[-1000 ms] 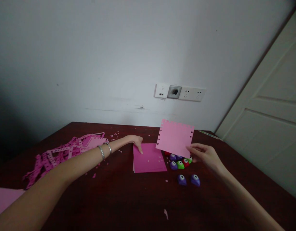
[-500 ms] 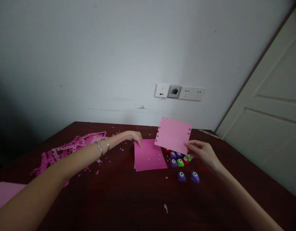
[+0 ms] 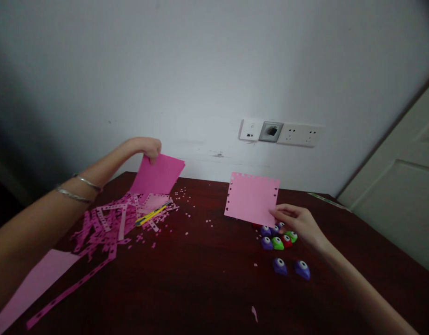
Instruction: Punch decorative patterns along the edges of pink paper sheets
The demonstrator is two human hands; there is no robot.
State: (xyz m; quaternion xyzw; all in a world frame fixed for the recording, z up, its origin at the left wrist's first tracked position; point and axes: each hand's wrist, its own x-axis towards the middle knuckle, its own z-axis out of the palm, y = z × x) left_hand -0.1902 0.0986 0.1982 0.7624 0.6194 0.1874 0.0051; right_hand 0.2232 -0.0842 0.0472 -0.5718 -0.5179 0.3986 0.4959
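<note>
My left hand (image 3: 147,148) is raised at the back left and pinches the top corner of a stack of deep pink sheets (image 3: 159,175), which hangs in the air above a heap of punched pink strips (image 3: 111,221). Two bracelets sit on that wrist. My right hand (image 3: 294,224) pinches the lower right corner of a light pink card (image 3: 252,198) with small shapes punched along its top and sides. It holds the card upright above a cluster of small purple, green and red paper punches (image 3: 278,236).
A dark wooden table (image 3: 200,284) carries everything. A yellow craft knife (image 3: 152,215) lies among the strips, with pink confetti scattered around. A pink sheet (image 3: 33,288) lies at the near left. Two purple punches (image 3: 291,268) sit apart. Wall sockets (image 3: 280,133) and a door (image 3: 403,181) stand behind.
My left hand has lifted the deep pink sheets off the table and carried them up and to the left, over the strips. The right hand still holds the punched card.
</note>
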